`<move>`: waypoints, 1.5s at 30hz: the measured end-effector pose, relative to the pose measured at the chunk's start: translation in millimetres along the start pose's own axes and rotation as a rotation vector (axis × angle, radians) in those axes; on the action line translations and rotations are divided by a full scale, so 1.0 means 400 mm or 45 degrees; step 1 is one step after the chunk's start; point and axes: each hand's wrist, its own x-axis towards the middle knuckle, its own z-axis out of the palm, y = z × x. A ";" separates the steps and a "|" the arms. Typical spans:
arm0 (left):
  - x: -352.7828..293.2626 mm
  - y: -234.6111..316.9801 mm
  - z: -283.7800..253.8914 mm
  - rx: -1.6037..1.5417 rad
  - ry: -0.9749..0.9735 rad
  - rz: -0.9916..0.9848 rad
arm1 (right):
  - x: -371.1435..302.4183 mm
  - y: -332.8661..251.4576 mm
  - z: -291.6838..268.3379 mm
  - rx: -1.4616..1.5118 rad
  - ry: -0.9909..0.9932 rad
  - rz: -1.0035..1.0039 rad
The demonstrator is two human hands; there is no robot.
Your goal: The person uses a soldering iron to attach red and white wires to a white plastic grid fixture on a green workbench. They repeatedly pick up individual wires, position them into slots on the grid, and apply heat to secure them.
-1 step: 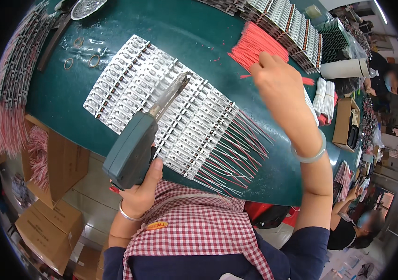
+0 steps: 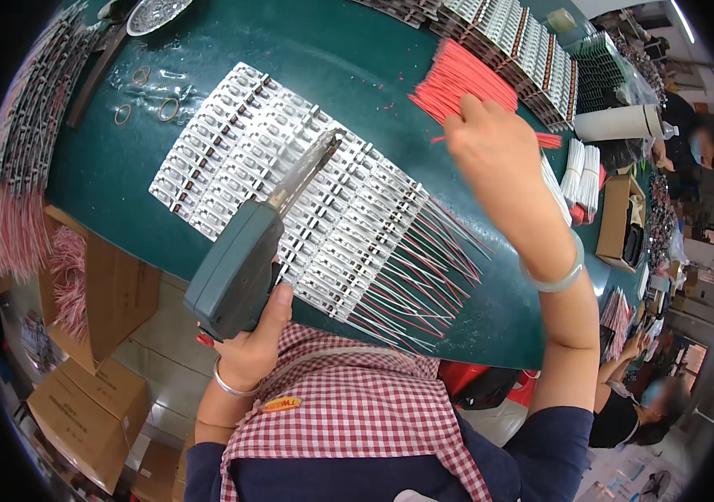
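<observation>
Our left hand [image 2: 255,353] clasped a tool [image 2: 235,272] past the tabletop [image 2: 499,314] edge, a box [image 2: 127,293] of wires [image 2: 68,276] leftward; our right hand [image 2: 493,140] curled, hold unclear.

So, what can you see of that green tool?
The tool has a chunky, dark grey-green body, plastic by its look, and a long, narrow, metal-looking nose with a dark tip. A small red part shows near its lower end. The left hand grips it, hiding much of the handle. It slants up and rightward in the picture, over white panels; whether the tip touches them is unclear.
</observation>
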 end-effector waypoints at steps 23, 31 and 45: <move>0.035 0.001 0.029 0.182 -0.044 -0.068 | -0.070 -0.176 0.123 0.851 0.655 0.415; 0.057 0.013 0.068 0.236 -0.046 -0.040 | -0.077 -0.214 0.149 0.942 0.660 0.420; 0.075 0.017 0.083 0.452 -0.164 0.076 | -0.076 -0.208 0.140 0.946 0.618 0.401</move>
